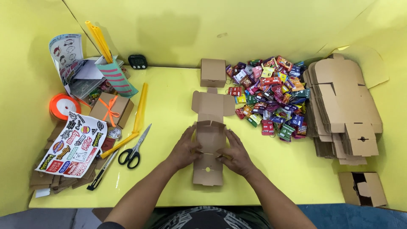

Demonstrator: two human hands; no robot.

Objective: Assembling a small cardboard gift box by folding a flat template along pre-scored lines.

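A flat die-cut cardboard box blank (210, 127) lies in the middle of the yellow table (169, 97), its side flaps partly folded up. My left hand (185, 149) presses its left side and my right hand (236, 154) presses its right side, fingers on the cardboard. Beyond the blank stands a small folded cardboard box (213, 72), closed.
A heap of small colourful packets (271, 95) lies at the right, beside a stack of flat box blanks (341, 106). At the left are scissors (135, 149), a sticker sheet (73, 146), orange ribbon spool (63, 106), a ribbon-tied box (111, 109), yellow tubes (139, 111) and a black timer (138, 62).
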